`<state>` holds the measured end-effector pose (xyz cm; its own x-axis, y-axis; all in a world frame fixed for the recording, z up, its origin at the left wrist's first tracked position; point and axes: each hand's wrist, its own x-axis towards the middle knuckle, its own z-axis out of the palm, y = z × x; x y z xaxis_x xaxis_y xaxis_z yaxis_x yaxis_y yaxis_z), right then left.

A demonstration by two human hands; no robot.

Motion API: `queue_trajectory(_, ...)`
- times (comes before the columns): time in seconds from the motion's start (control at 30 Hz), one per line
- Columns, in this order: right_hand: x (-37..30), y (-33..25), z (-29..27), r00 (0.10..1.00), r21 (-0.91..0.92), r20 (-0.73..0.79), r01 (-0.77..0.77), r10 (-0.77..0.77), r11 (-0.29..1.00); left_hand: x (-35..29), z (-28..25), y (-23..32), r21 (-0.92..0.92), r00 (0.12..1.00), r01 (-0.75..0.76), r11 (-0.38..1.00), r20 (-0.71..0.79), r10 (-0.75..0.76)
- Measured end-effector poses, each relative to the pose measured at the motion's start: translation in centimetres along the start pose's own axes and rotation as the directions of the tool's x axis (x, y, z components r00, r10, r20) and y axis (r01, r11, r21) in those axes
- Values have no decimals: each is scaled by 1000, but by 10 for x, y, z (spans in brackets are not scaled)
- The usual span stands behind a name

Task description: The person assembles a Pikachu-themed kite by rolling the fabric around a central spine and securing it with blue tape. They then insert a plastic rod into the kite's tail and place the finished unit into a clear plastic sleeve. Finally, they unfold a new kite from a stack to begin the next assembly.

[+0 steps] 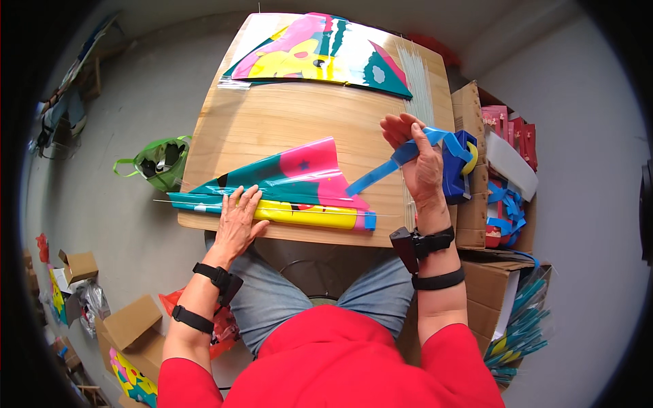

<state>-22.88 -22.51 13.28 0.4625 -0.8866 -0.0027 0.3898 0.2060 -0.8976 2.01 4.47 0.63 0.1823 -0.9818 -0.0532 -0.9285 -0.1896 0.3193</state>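
Note:
My left hand lies flat, fingers stretched, on a partly rolled, glossy plastic sheet printed in teal, pink and yellow. A thin rod runs along the rolled near edge and sticks out at its left end. Blue tape is stuck at the roll's right end. Raised over the table's right side, my right hand holds a strip of blue tape at thumb and fingers. One end of the strip reaches down to the sheet's right corner; the other side leads toward a blue tape dispenser.
More printed sheets lie at the far side of the wooden table. Several thin pale rods line its right edge. Cardboard boxes stand at right, one with rolled teal sheets. A green bag hangs at left.

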Motion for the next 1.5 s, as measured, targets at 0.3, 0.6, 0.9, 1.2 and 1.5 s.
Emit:
queue_trajectory(0.3, -8, 46, 41, 985, 238, 101, -161, 140, 958, -2, -10, 0, 61, 986, -68, 996, -145, 76)
queue_trajectory(0.6, -14, 49, 56, 963, 243, 167, -249, 212, 938, 49, -19, 97, -812, 990, -29, 583, -105, -97)
queue_trajectory(0.9, -20, 47, 30, 931, 117, 264, -292, 254, 949, 105, 2, 138, -981, 987, 164, -103, 162, 22)
queue_trajectory(1.2, -32, 46, -15, 961, 165, 89, -273, 261, 948, 103, 3, 148, -972, 971, 228, 46, 231, 68)
queue_trajectory(1.5, 10, -12, -59, 992, 370, -124, 12, 36, 929, 108, 7, 138, -960, 970, 229, 158, 238, 43)
